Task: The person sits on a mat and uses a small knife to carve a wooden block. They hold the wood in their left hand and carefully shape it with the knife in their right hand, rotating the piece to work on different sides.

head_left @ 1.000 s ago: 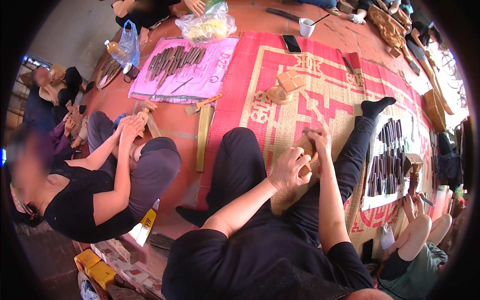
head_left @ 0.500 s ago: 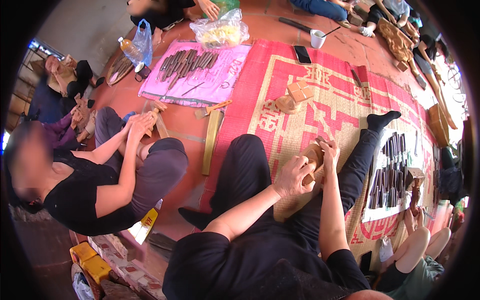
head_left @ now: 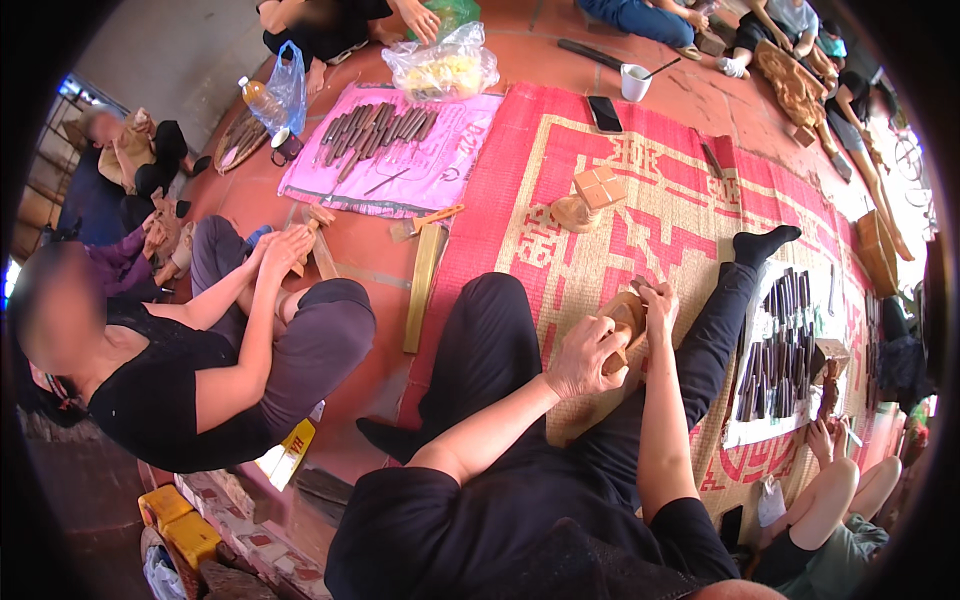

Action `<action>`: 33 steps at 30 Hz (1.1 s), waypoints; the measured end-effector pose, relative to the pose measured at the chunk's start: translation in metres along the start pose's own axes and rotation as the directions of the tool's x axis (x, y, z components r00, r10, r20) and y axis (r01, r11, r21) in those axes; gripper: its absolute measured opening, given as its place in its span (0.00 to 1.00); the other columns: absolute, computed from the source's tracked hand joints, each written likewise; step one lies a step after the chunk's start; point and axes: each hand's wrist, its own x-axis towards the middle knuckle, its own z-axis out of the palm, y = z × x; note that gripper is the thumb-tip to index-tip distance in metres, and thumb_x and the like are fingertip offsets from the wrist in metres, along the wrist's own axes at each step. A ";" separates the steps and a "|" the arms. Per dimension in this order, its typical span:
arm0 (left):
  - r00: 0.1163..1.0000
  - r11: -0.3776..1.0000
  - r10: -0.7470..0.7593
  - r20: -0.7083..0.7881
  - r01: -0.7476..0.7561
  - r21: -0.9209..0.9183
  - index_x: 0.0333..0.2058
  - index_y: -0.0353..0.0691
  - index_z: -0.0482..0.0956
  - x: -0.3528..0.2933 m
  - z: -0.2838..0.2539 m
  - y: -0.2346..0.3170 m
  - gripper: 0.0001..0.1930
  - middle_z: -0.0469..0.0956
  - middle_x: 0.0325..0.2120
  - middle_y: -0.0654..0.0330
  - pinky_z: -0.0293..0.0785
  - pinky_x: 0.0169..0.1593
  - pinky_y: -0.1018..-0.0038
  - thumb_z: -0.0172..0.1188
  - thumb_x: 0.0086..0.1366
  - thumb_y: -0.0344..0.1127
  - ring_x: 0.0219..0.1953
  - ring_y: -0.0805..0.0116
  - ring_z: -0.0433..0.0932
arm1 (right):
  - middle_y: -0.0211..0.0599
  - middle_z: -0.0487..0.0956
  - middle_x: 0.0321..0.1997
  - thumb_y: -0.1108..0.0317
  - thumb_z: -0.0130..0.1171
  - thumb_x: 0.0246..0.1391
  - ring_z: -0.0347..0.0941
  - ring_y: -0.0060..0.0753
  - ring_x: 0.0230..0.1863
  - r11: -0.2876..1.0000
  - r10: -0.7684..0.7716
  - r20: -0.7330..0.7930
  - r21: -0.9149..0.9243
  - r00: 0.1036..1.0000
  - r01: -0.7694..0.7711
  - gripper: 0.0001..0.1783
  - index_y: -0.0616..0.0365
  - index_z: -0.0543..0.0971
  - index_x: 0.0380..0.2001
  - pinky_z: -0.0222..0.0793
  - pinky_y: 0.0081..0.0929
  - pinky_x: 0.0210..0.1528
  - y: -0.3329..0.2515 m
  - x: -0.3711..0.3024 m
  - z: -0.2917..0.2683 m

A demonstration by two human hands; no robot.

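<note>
A light-brown carved wooden piece (head_left: 627, 308) with a hollowed, curved shape lies between my hands, above the mat and between my legs. My left hand (head_left: 584, 358) is closed around its near left side, fingers curled over the wood. At its right edge is my right hand (head_left: 659, 310), fingers pinched together around a small brownish thing that I cannot make out. Beyond my hands, on the mat, a wooden block (head_left: 600, 187) with lines across its top sits by a rounded wooden piece (head_left: 574, 213).
Carving tools (head_left: 778, 345) lie in rows on a white sheet at right; more tools (head_left: 375, 135) cover a pink sack at far left. A phone (head_left: 604, 113) and white cup (head_left: 635, 82) stand ahead. A person (head_left: 180, 370) sits close at left, hands on wood.
My right hand has shifted slightly along the edge of the wooden piece, and the small thing in its fingers has moved. My left hand keeps its grip, almost still.
</note>
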 end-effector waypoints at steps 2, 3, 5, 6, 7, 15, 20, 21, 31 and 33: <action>1.000 1.000 -0.017 -0.002 0.017 -0.001 0.39 0.45 0.76 0.001 0.001 -0.003 0.22 0.68 0.34 0.59 0.73 0.39 0.65 0.67 0.43 0.42 0.35 0.59 0.71 | 0.33 0.77 0.26 0.70 0.62 0.46 0.70 0.27 0.29 0.987 0.006 0.053 -0.162 0.999 0.002 0.08 0.61 0.74 0.22 0.66 0.26 0.34 0.007 -0.004 0.001; 1.000 1.000 -0.016 -0.003 0.016 0.002 0.39 0.45 0.76 0.001 0.003 -0.003 0.22 0.68 0.34 0.59 0.73 0.39 0.65 0.67 0.43 0.42 0.35 0.60 0.72 | 0.33 0.76 0.25 0.67 0.63 0.45 0.70 0.27 0.29 0.976 -0.012 0.065 -0.217 0.998 0.026 0.10 0.62 0.75 0.23 0.66 0.27 0.34 0.008 -0.008 0.002; 1.000 1.000 -0.011 0.000 0.011 0.016 0.39 0.45 0.76 0.002 0.003 -0.003 0.21 0.68 0.34 0.59 0.73 0.39 0.66 0.67 0.43 0.42 0.34 0.60 0.72 | 0.35 0.76 0.23 0.63 0.65 0.43 0.70 0.29 0.29 0.936 -0.012 0.078 -0.351 0.997 0.038 0.13 0.63 0.76 0.24 0.67 0.30 0.34 0.011 -0.010 0.002; 1.000 1.000 -0.001 0.004 0.001 0.009 0.39 0.45 0.76 0.003 0.003 -0.002 0.21 0.68 0.34 0.59 0.73 0.38 0.66 0.67 0.44 0.42 0.34 0.60 0.72 | 0.36 0.76 0.23 0.62 0.65 0.43 0.71 0.30 0.29 0.903 0.005 0.075 -0.428 0.997 0.028 0.14 0.63 0.76 0.24 0.67 0.31 0.35 0.011 -0.005 -0.001; 1.000 1.000 0.008 0.007 -0.008 0.002 0.39 0.45 0.76 0.005 0.004 0.000 0.21 0.68 0.34 0.59 0.73 0.38 0.66 0.67 0.44 0.42 0.34 0.60 0.72 | 0.37 0.76 0.23 0.63 0.65 0.43 0.72 0.29 0.29 0.886 -0.039 0.015 -0.461 0.999 0.042 0.13 0.63 0.75 0.24 0.67 0.31 0.34 0.019 0.003 -0.004; 1.000 1.000 -0.014 -0.015 0.014 0.025 0.37 0.45 0.76 -0.001 0.001 -0.002 0.19 0.67 0.33 0.60 0.73 0.38 0.66 0.65 0.44 0.41 0.33 0.61 0.71 | 0.39 0.79 0.26 0.69 0.64 0.44 0.74 0.29 0.28 0.999 -0.005 -0.003 -0.038 1.000 0.004 0.10 0.64 0.75 0.24 0.69 0.28 0.35 -0.010 -0.019 0.013; 1.000 1.000 0.011 -0.006 -0.011 0.005 0.37 0.45 0.75 0.005 0.007 0.003 0.19 0.67 0.34 0.60 0.73 0.38 0.66 0.65 0.45 0.42 0.33 0.61 0.71 | 0.39 0.77 0.24 0.65 0.64 0.43 0.72 0.33 0.29 0.893 -0.044 0.069 -0.444 0.997 0.070 0.12 0.63 0.75 0.25 0.67 0.34 0.35 -0.005 -0.018 0.001; 1.000 1.000 0.015 0.002 -0.015 0.000 0.37 0.45 0.75 0.005 0.007 0.005 0.19 0.67 0.34 0.60 0.73 0.38 0.66 0.65 0.45 0.42 0.33 0.60 0.71 | 0.39 0.77 0.23 0.66 0.64 0.43 0.72 0.32 0.28 0.855 -0.079 0.012 -0.514 0.997 0.074 0.12 0.63 0.75 0.24 0.67 0.34 0.34 0.001 -0.012 0.002; 0.999 0.999 -0.047 -0.027 0.047 0.012 0.37 0.45 0.75 -0.005 0.000 -0.006 0.19 0.67 0.34 0.60 0.73 0.39 0.65 0.66 0.44 0.41 0.35 0.60 0.72 | 0.44 0.78 0.26 0.65 0.63 0.44 0.73 0.32 0.30 0.997 -0.025 0.104 -0.067 0.994 0.033 0.12 0.64 0.77 0.26 0.68 0.31 0.36 -0.002 -0.029 0.020; 0.999 0.999 -0.031 -0.023 0.031 0.006 0.37 0.45 0.75 0.000 0.002 -0.003 0.19 0.67 0.34 0.60 0.73 0.39 0.65 0.66 0.44 0.41 0.35 0.59 0.71 | 0.47 0.79 0.28 0.61 0.62 0.45 0.74 0.40 0.33 0.917 -0.083 0.038 -0.389 0.996 0.091 0.16 0.65 0.77 0.27 0.68 0.37 0.39 0.011 -0.021 0.007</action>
